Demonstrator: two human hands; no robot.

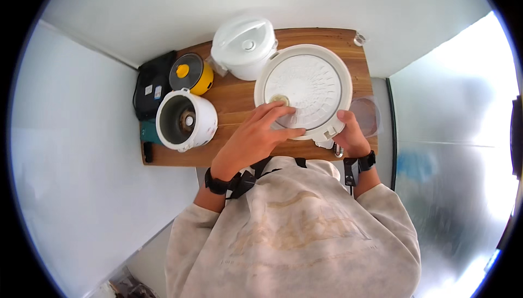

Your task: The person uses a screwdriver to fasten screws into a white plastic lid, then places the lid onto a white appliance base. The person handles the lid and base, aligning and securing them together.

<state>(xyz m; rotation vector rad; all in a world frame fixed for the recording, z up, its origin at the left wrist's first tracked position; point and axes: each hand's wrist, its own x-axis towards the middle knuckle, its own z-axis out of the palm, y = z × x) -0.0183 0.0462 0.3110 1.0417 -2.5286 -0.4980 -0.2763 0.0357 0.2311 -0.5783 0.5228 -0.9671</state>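
A round white rice cooker lid (313,83) is held up in front of me over the right half of the table, its ridged inner face showing. My right hand (353,135) grips its rim at the lower right, thumb on top and the other fingers mostly hidden beneath. My left hand (256,134) lies over the lid's lower left part, fingers spread and touching the face. Just beyond those fingertips is a small yellowish round fitting (280,100). A white rice cooker body (202,123), lidless, stands left of my left hand, its grey inside showing a heating plate (189,121).
Behind the lidless body are a yellow pot (205,78) with a dark lid and a black case (147,91). A white cooker (243,47) with a handled lid stands at the back. At right lies a clear round piece (366,117); a small glass (359,39) sits at the far right corner.
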